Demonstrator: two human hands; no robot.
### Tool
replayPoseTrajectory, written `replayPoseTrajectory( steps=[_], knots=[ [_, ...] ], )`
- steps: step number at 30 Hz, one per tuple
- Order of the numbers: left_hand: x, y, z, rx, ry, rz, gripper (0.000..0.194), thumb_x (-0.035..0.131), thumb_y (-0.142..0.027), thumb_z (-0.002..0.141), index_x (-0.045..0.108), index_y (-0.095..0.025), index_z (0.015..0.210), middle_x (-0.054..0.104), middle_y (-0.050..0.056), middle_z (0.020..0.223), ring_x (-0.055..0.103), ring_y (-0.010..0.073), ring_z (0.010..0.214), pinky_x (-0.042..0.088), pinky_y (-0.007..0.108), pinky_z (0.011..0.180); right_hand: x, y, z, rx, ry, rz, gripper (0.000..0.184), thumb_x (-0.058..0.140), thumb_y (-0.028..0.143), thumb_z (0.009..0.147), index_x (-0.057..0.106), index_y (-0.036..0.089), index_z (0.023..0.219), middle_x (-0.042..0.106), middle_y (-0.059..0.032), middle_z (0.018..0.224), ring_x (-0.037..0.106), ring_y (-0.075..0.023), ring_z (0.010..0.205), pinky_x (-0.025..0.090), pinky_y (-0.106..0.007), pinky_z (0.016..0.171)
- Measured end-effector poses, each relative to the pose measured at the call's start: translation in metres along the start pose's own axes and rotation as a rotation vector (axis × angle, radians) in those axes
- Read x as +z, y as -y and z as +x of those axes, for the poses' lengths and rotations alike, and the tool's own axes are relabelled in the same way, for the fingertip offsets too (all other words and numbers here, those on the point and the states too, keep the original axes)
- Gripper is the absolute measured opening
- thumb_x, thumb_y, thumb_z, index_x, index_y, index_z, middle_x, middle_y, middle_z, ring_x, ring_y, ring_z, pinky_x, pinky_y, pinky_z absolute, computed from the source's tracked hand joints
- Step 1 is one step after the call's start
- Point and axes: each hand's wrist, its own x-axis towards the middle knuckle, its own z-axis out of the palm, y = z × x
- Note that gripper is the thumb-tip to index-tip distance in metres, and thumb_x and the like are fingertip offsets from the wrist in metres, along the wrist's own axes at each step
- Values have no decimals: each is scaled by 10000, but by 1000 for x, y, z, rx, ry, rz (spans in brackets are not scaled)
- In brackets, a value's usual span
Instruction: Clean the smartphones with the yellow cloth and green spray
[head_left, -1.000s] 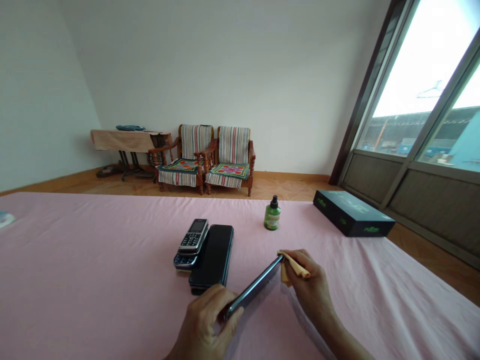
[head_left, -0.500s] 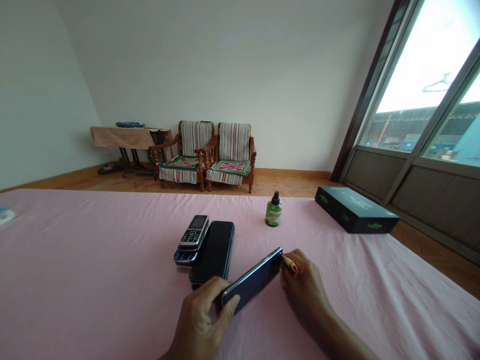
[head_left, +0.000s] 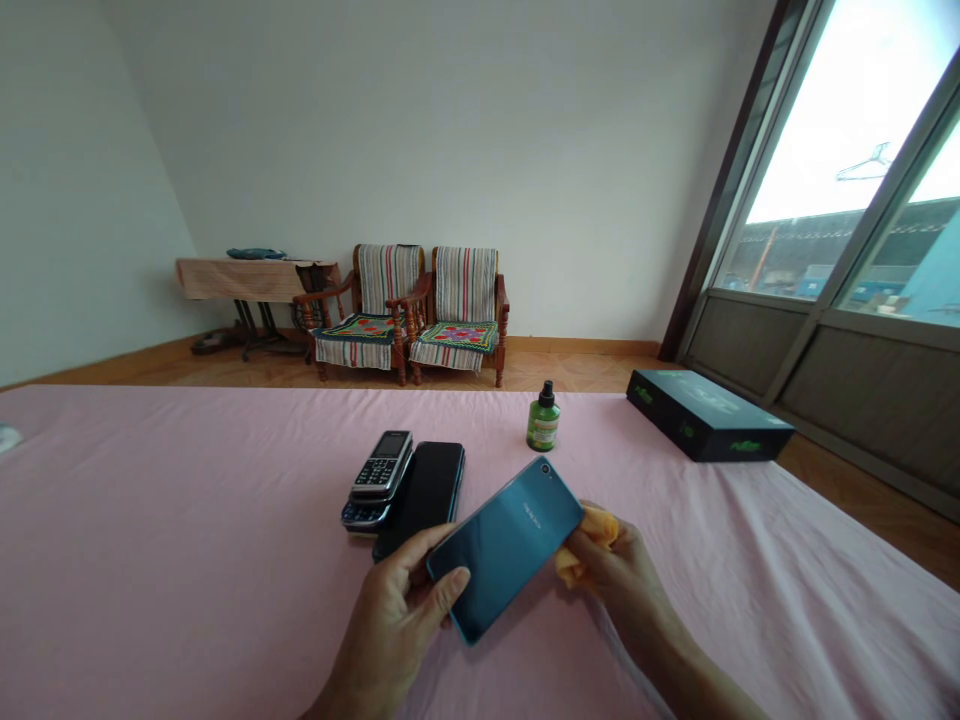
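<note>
Here, hands (head_left: 401, 610) closed on blue phone (head_left: 510, 550), yellow cloth (head_left: 576, 562).

The cloth in front (head_left: 187, 520) is showing plain pink all over. The phone being held (head_left: 510, 545) is looking shiny blue on its back, and the rag on the right (head_left: 577, 560) is showing yellow-orange. On the left, the button phone (head_left: 382, 466) is looking silver and black, and the flat phone (head_left: 426, 490) is showing black. The little bottle (head_left: 543, 425) is wearing green with a black top. The box on the right (head_left: 709, 415) is looking black with bright green marks. Far off, the two chairs (head_left: 465, 290) are showing brown wood, striped covers and bright flowery seats.
</note>
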Motion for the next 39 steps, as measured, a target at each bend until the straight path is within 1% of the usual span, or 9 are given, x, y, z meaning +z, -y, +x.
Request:
replayPoseTrajectory(
  steps=[3, 6, 9, 15, 18, 21, 24, 30, 39],
  knots=[
    [1, 1, -1, -1, 21, 16, 594, 668, -476, 807, 553, -185, 1312, 634, 6, 752, 547, 136, 580, 500, 234, 536, -3, -3, 3, 27, -33, 47, 399, 773, 467, 653, 648, 125, 815, 548, 22, 509, 508, -111, 396, 411, -220, 364],
    [1, 4, -3, 100, 26, 108, 464, 641, -405, 846, 603, -228, 1274, 639, 28, 868, 604, 155, 686, 543, 258, 620, -7, -7, 6, 31, -60, 55, 446, 768, 445, 666, 667, 114, 946, 565, 19, 516, 507, -111, 394, 424, -224, 363],
    [0, 7, -5, 198, 43, 193, 413, 655, -343, 848, 622, -275, 1254, 618, 70, 1098, 650, 210, 910, 571, 310, 762, -10, -7, 8, 42, -54, 51, 395, 759, 415, 671, 674, 108, 906, 552, 23, 492, 491, -107, 380, 420, -223, 353],
    [-1, 5, -12, 395, 40, 535, 814, 829, -125, 626, 519, -359, 1341, 425, 78, 1427, 488, 334, 1273, 454, 499, 1013, -13, -7, 9, 56, -66, 31, 290, 733, 364, 696, 671, 118, 838, 544, 27, 495, 472, -88, 398, 396, -198, 365],
    [-1, 1, -12, 522, 95, 662, 676, 720, -77, 756, 515, -358, 1336, 433, 74, 1424, 543, 273, 1236, 517, 422, 965, -13, -7, 10, 61, -68, 12, 273, 723, 352, 691, 670, 118, 821, 527, 33, 487, 454, -85, 396, 391, -200, 363],
    [-3, -3, -11, 725, 126, 828, 402, 530, -211, 947, 517, -264, 1345, 497, 135, 1371, 652, 238, 1087, 603, 346, 826, -14, -8, 10, 68, -69, -13, 304, 715, 384, 696, 669, 118, 837, 528, 29, 498, 460, -100, 397, 401, -222, 359],
    [-2, -7, -11, 893, 59, 1030, 366, 408, -351, 997, 593, -176, 1259, 612, 168, 1238, 687, 266, 991, 627, 383, 759, -14, -6, 8, 58, -54, -24, 347, 726, 417, 687, 680, 115, 854, 523, 29, 509, 465, -105, 406, 402, -233, 377],
    [6, -6, -11, 863, 34, 928, 362, 332, -301, 1027, 625, -140, 1167, 696, 102, 926, 682, 193, 821, 612, 293, 737, -13, 4, 4, -71, -100, -162, 335, 726, 423, 683, 717, 126, 838, 587, -4, 627, 497, -114, 544, 394, -214, 463],
    [2, 4, -14, 851, 39, 665, 323, 527, -104, 939, 526, -166, 1256, 666, 83, 1017, 664, 152, 935, 543, 204, 841, -20, 2, 8, -348, -255, -451, 308, 605, 422, 799, 668, 166, 958, 649, -63, 832, 570, -179, 655, 462, -268, 512]
  ],
)
